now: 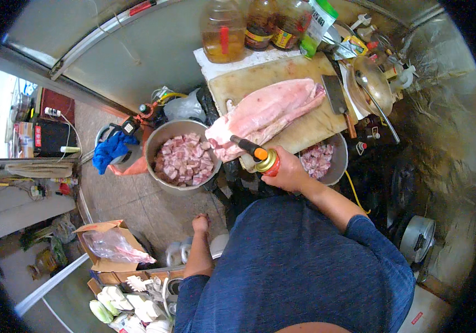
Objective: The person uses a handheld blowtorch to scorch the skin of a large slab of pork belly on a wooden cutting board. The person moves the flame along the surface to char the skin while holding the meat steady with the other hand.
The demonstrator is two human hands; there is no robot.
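Observation:
My right hand point(286, 171) grips the red gas canister of a blowtorch point(266, 161) with a gold collar and an orange knob. Its dark nozzle points toward the near left end of a large slab of pale, skin-on meat point(269, 108). The slab lies slantwise on a worn cutting board point(238, 85), and its left end overhangs the edge. No flame can be made out. A cleaver point(334, 94) with a wooden handle rests at the board's right side. Down at my side hangs my left hand point(201, 223), its fingers curled and nothing visible in it.
Cubed meat fills a metal pot point(151, 143) left of the board; another pot point(339, 156) with cut meat sits partly beneath it. Large bottles point(223, 39) stand behind. At right is a metal bowl point(381, 89) with a ladle. An open cardboard box point(115, 262) holds bagged meat.

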